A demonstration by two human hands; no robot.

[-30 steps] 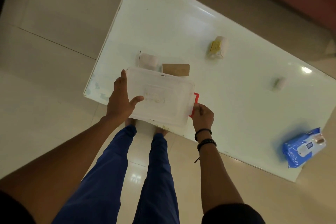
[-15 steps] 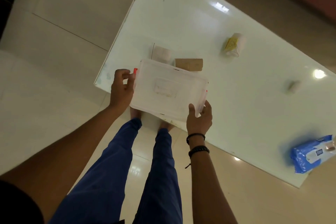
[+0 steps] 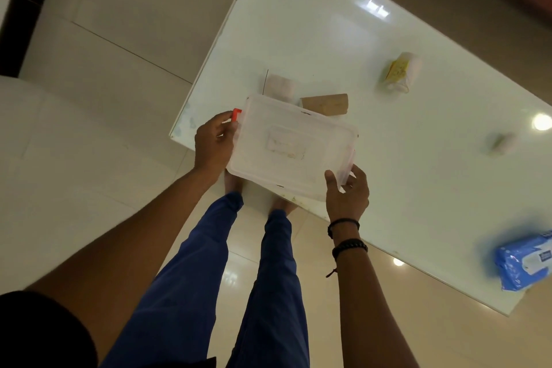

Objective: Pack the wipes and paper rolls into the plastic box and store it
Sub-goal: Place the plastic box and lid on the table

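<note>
A clear plastic box (image 3: pixel 291 146) with its lid on sits at the near corner of the white table (image 3: pixel 343 39). My left hand (image 3: pixel 213 145) grips its left end, fingers on the red clasp (image 3: pixel 236 114). My right hand (image 3: pixel 346 196) holds the box's near right corner at the right clasp. Behind the box lie a white paper roll (image 3: pixel 279 86) and a brown cardboard roll (image 3: pixel 325 104). A wrapped roll with a yellow label (image 3: pixel 400 72) lies farther back. A small pale roll (image 3: pixel 503 142) sits at the right. A blue wipes pack (image 3: pixel 525 261) lies near the table's right corner.
The table's near edge runs diagonally just under the box, and the box overhangs it slightly. My legs in blue trousers (image 3: pixel 209 278) stand on the glossy tiled floor (image 3: pixel 89 128) below. A dark strip (image 3: pixel 27 9) lines the far left.
My left hand moved from on top of the lid to the red clasp at the left end. My right hand left the right red clasp and now holds the near right corner.
</note>
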